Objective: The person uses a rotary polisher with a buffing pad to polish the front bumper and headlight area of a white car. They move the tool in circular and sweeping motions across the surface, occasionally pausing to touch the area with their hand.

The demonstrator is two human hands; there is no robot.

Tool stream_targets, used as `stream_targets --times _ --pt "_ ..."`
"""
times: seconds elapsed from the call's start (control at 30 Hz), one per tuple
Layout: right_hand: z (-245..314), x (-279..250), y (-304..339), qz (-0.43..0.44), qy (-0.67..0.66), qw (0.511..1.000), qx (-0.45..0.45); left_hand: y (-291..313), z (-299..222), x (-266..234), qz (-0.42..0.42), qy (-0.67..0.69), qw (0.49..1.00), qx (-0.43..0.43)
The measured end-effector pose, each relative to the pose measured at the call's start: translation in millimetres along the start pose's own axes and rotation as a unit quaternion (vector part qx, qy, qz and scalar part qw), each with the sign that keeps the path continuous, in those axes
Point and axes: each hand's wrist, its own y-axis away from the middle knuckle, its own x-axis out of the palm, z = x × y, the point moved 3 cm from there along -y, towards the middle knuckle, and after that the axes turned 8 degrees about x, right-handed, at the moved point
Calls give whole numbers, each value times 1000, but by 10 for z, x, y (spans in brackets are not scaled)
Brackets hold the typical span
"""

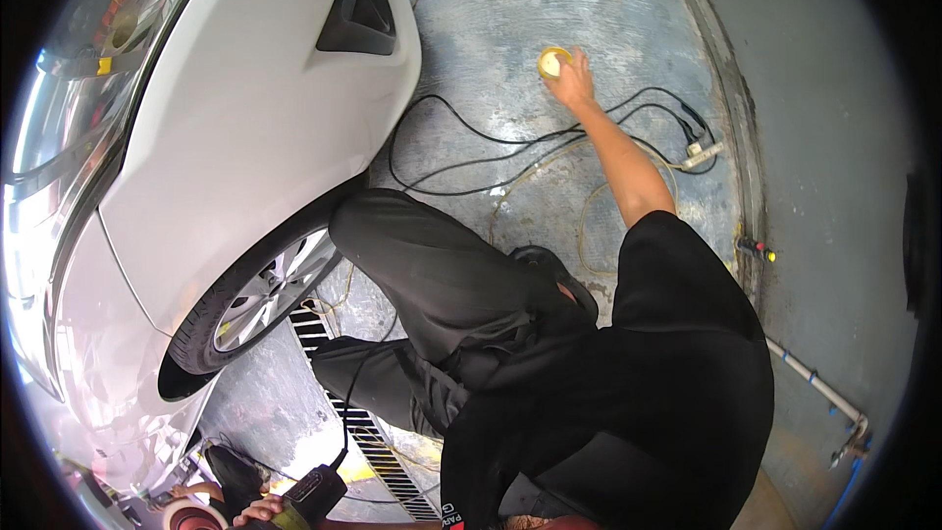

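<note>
Bright light, reflections on the white car (245,88), glare patches on the floor (481,44), fisheye-bent edges, black corners

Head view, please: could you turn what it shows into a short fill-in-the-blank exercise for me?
1. The right hand is at a round, pale-centred item whose rim is coloured ____.
2. The left hand grips a dark power tool with a thin cable coloured ____.
3. The glossy car with a silver-spoked wheel is painted ____.
4. The plain grey wall fills the picture's ____ side.

Missing words: yellow; black; white; right.
</note>
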Motion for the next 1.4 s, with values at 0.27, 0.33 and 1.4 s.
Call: stream_targets --times 0.27,0.33,1.4 --pt "-60 435 -195 80 111 991 8 -30 -120 492 -46 -92 995 1" --pt "-5 517 -81 101 58 993 -7 29 -201 492 -11 -87 996 -14" --pt "5902 -4746 3453 -355 -286 581 -674 524 356 462 -151 233 960 -40"
